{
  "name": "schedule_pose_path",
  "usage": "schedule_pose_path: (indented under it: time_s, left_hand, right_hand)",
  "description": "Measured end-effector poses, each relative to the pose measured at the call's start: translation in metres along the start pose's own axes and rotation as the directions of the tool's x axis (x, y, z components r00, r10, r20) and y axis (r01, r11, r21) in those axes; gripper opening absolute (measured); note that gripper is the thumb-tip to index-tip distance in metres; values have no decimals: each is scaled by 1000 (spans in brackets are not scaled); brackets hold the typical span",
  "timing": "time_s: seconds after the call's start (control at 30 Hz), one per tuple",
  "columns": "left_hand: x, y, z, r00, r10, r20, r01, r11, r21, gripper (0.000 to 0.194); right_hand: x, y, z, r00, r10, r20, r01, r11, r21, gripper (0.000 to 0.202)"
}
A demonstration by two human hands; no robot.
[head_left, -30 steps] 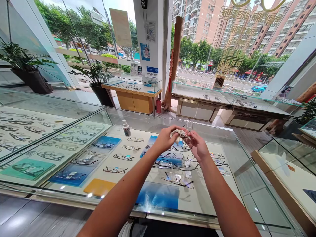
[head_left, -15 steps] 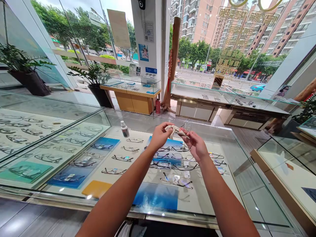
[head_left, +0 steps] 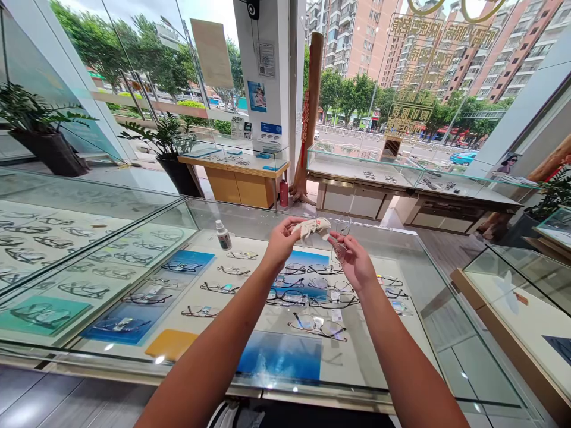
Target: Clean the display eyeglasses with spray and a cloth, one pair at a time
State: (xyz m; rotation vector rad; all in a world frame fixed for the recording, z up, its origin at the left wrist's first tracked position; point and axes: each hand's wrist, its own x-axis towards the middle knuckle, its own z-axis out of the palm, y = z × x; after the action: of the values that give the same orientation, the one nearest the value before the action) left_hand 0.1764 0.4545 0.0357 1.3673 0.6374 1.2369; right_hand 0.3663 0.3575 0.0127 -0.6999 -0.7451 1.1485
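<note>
Above the glass counter, my left hand (head_left: 284,239) is closed on a crumpled cream cleaning cloth (head_left: 316,229) with reddish print. My right hand (head_left: 354,260) pinches a pair of thin-framed eyeglasses (head_left: 342,227), one lens standing up past the fingers and the other near the palm. The cloth's right end comes close to the right fingertips; whether it touches the frame I cannot tell. A small white spray bottle (head_left: 223,235) stands on the counter to the left of my hands. Under the glass, several eyeglasses (head_left: 317,326) lie in rows beneath my forearms.
The glass display counter (head_left: 379,389) spans the front, with a yellow-orange pad (head_left: 171,345) inside it. Another showcase (head_left: 495,309) stands at the right. Beyond are a wooden cabinet (head_left: 241,187), a tree-trunk post (head_left: 314,113) and potted plants (head_left: 176,160).
My left hand has shifted slightly left with the cloth, which now shows more spread out and farther from the right fingers. My right hand still holds the eyeglasses in nearly the same place.
</note>
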Motion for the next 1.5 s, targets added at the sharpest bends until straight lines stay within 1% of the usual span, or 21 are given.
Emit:
schedule_pose_path:
  time_s: [0.07, 0.17, 0.3, 0.43, 0.53, 0.67, 0.73, 0.83, 0.93, 1.03, 1.1, 1.17, 1.23, 1.3, 1.4, 1.5]
  left_hand:
    - [-3, 0, 3, 998, -35, 49, 34, 999, 21, 44]
    - [-6, -1, 7, 994, -54, 90, 50, 998, 47, 41]
    - [-7, -5, 11, 988, -72, 134, 66, 997, 50, 34]
    - [-10, -7, 13, 970, -126, 209, 119, 992, 42, 22]
    - [-11, -7, 14, 958, -167, 231, 155, 985, 69, 26]
    - [-12, -5, 14, 955, -130, 266, 109, 990, 93, 22]
    - [-14, -3, 15, 947, -115, 300, 88, 991, 102, 26]
    - [-18, -3, 16, 930, -125, 345, 84, 988, 132, 36]
    - [-21, -6, 19, 930, -123, 347, 73, 985, 155, 45]
    - [-22, -10, 24, 949, -118, 292, 93, 991, 99, 51]
    - [-22, -13, 28, 956, -149, 254, 149, 989, 17, 52]
    - [-21, -14, 31, 954, -196, 229, 224, 969, -102, 52]
    - [-19, -14, 32, 946, -243, 213, 290, 930, -226, 50]
    - [-17, -14, 32, 937, -282, 205, 335, 891, -306, 44]
    - [-15, -14, 29, 921, -329, 207, 381, 869, -317, 30]
    - [-15, -14, 27, 902, -356, 246, 417, 865, -279, 30]
  right_hand:
    - [1, 1, 0, 999, -31, -14, 31, 1000, -1, 14]
    - [1, 1, -1, 997, -62, -44, 62, 998, -5, 12]
    - [1, 2, -2, 995, -66, -81, 66, 998, -1, 13]
    - [2, 3, -3, 994, -61, -89, 61, 998, -3, 17]
    - [2, 3, -3, 995, -59, -86, 57, 998, -24, 19]
    - [1, 3, -2, 996, -60, -67, 60, 998, -12, 18]
    - [0, 3, 0, 996, -55, -65, 55, 998, -4, 17]
    - [-2, 3, 3, 998, -36, -56, 36, 999, 0, 18]
    - [-3, 4, 5, 999, -17, -40, 18, 1000, 12, 18]
    - [-3, 5, 6, 999, -12, -43, 13, 1000, 23, 18]
    - [-2, 5, 6, 999, -12, -47, 14, 999, 32, 18]
    - [-2, 5, 6, 999, -13, -45, 15, 999, 43, 17]
    - [-2, 5, 5, 999, -14, -43, 16, 998, 54, 17]
    - [-2, 4, 5, 999, -16, -48, 19, 998, 59, 16]
    - [-1, 4, 3, 998, -22, -61, 26, 998, 57, 15]
    - [-1, 4, 1, 998, -22, -60, 26, 998, 57, 17]
